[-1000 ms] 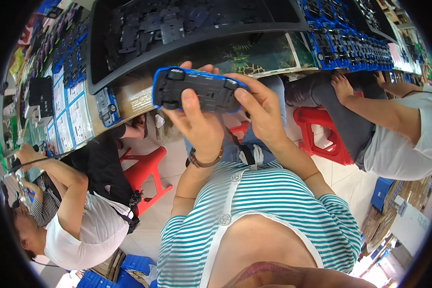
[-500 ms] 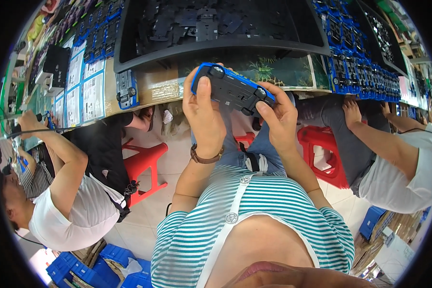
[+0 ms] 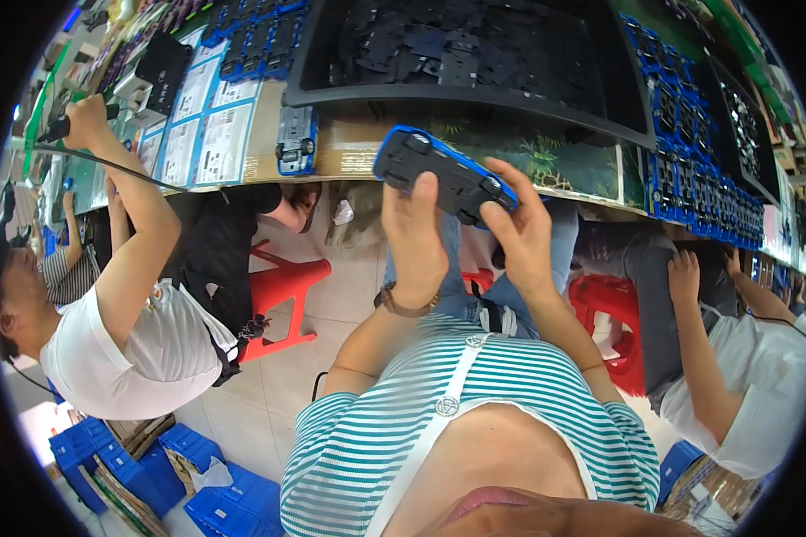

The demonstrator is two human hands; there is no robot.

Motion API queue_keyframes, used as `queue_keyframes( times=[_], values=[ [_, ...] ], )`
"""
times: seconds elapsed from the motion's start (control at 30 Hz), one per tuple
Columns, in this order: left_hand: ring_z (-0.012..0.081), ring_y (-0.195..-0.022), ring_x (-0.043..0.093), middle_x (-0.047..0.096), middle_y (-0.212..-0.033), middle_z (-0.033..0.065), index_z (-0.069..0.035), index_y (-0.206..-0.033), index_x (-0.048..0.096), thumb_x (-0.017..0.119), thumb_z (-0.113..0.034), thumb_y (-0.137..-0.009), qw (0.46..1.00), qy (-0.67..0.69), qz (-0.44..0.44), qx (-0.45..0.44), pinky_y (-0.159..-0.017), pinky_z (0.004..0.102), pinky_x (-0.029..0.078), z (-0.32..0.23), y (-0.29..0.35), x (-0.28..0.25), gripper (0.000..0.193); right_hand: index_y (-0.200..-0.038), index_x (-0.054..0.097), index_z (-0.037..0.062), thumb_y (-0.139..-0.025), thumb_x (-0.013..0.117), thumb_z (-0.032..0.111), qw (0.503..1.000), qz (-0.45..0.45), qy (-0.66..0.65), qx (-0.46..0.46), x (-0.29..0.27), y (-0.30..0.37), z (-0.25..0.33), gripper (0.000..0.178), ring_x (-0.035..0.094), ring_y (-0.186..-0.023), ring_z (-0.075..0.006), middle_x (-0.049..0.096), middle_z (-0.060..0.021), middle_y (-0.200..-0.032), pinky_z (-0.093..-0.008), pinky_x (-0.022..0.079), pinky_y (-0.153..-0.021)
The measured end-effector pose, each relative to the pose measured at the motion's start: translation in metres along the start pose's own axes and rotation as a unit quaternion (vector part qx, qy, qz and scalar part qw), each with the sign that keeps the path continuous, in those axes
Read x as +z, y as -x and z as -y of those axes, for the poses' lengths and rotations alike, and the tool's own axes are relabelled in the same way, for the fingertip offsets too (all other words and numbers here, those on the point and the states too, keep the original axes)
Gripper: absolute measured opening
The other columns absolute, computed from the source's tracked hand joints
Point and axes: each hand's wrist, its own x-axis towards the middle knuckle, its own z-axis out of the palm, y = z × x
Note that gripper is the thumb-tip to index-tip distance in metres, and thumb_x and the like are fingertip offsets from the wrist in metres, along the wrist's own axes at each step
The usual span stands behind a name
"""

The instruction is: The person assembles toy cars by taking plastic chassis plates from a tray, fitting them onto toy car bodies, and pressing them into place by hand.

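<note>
A blue toy car (image 3: 448,173) is turned over, so its black underside and wheels face up. My left hand (image 3: 414,234) is closed on its left part, with the thumb on the underside and the other fingers hidden beneath. At the car's right end, my right hand (image 3: 527,225) grips it between the thumb and fingers. Just beyond the car, a large black tray (image 3: 484,101) on the table holds many flat black plastic parts (image 3: 421,49). Another upturned blue toy car (image 3: 295,143) lies on the table to the left of the tray.
Rows of upturned blue cars (image 3: 676,170) fill the right side of the table. Printed sheets (image 3: 210,134) lie at the left. Co-workers sit on both sides near red stools (image 3: 282,291); the left one holds a dark tool (image 3: 81,121). Blue bins (image 3: 233,510) stand behind.
The view has shifted, with the table appearing further right. My left thumb has slid along the car's underside toward its near edge. The left co-worker's hand has risen.
</note>
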Motion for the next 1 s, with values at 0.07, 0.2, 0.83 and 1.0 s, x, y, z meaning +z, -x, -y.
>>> queue_keyframes(
  times=[0.07, 0.2, 0.83, 1.0],
  values=[
    [0.0126, -0.092, 0.058, 0.06, -0.105, 0.0045, -0.004, -0.119, 0.05, 0.054, -0.017, -0.095, 1.0, 0.01, -0.003, 0.001, -0.081, 0.0272, 0.047, 0.001, 0.0, -0.003, 0.027, -0.126, 0.05, -0.0039, -0.086, 0.064, 0.002, 0.999, 0.042, 0.017, 0.009, -0.004, -0.002, -0.002, 0.043, 0.055, -0.105, -0.0134, 0.056, -0.0091, -0.115, -0.0265, 0.046, -0.09],
    [0.0115, -0.093, 0.058, 0.059, -0.106, 0.0039, -0.005, -0.12, 0.049, 0.053, -0.018, -0.095, 0.999, -0.027, -0.011, 0.024, -0.079, 0.0262, 0.047, 0.003, -0.001, -0.001, 0.028, -0.123, 0.052, -0.0051, -0.085, 0.067, 0.002, 0.999, 0.024, -0.03, 0.024, -0.003, -0.002, -0.003, 0.042, 0.057, -0.102, -0.0129, 0.058, -0.0088, -0.113, -0.0264, 0.049, -0.087],
    [0.0119, -0.102, 0.055, 0.056, -0.114, 0.0032, -0.004, -0.128, 0.047, 0.054, -0.004, -0.093, 0.999, -0.021, -0.025, 0.01, -0.088, 0.0292, 0.046, -0.039, -0.016, -0.034, 0.036, -0.145, 0.024, 0.0032, -0.088, 0.06, 0.013, 0.993, 0.114, -0.031, 0.024, 0.015, 0.006, 0.002, 0.068, 0.046, -0.124, -0.0264, 0.042, -0.0181, -0.137, -0.0375, 0.036, -0.104],
    [0.0128, -0.091, 0.057, 0.059, -0.107, 0.0083, 0.004, -0.127, 0.045, 0.061, -0.017, -0.091, 0.921, -0.305, -0.133, 0.201, -0.081, 0.0249, 0.047, -0.146, -0.122, -0.086, 0.045, -0.126, 0.049, -0.0031, -0.086, 0.06, 0.008, 0.981, 0.18, 0.061, 0.048, -0.026, 0.018, 0.02, 0.043, 0.055, -0.113, -0.0226, 0.052, -0.0135, -0.125, -0.0329, 0.043, -0.096]
  ],
)
